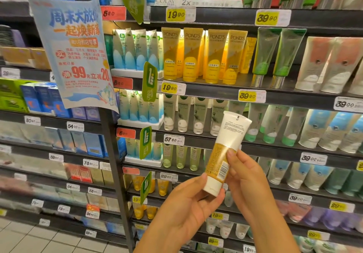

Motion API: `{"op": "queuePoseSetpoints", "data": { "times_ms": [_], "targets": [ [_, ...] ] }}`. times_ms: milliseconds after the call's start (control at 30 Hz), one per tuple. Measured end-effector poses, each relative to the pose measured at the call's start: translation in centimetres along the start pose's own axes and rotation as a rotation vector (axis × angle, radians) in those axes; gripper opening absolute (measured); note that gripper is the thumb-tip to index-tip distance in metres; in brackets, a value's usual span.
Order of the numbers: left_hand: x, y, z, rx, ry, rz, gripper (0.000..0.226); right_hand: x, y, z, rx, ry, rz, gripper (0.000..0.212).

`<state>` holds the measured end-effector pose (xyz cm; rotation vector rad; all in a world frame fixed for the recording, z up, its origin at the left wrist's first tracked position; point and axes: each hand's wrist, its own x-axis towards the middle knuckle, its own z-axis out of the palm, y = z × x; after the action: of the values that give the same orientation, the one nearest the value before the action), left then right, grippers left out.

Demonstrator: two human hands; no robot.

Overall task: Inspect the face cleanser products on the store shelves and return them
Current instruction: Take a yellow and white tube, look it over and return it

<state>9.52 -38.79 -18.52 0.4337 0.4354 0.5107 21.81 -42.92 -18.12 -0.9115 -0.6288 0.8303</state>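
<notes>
White-and-gold tube [225, 154] sits in front of the shelves [216, 89], cap down, crimped end tilted up and right, its back label and barcode turned toward you. Your left hand [184, 207] cups the cap end from below, thumb on the tube's left side, fingers curled under the cap. Your right hand [247, 176] pinches the gold lower body, one fingertip pressed just above the barcode. Judgement: soft plastic, light, likely to dent if squeezed mid-body; glossy skin may slip. Take hold low, near the cap shoulder where the wall is stiffest, and keep pressure mild. For the return, look for its row; from this view you cannot tell which gap it belongs to. Pond's tubes [204, 54] stand two shelves up.
</notes>
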Motion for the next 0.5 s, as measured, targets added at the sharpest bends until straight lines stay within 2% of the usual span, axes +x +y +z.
{"op": "queuePoseSetpoints", "data": {
  "times_ms": [200, 400, 500],
  "targets": [
    [-0.05, -0.21, 0.08, -0.093, -0.016, -0.064, 0.035, -0.09, -0.02, -0.15, 0.091, 0.077, 0.004, 0.032],
    [0.62, -0.60, -0.42, -0.037, 0.001, -0.049, 0.026, -0.22, -0.03, -0.32, 0.106, 0.094, 0.002, 0.033],
    [0.70, -0.67, -0.52, -0.013, -0.014, -0.018, 0.033, -0.32, 0.01, -0.46, 0.095, 0.086, 0.007, 0.029]
  ]
}}
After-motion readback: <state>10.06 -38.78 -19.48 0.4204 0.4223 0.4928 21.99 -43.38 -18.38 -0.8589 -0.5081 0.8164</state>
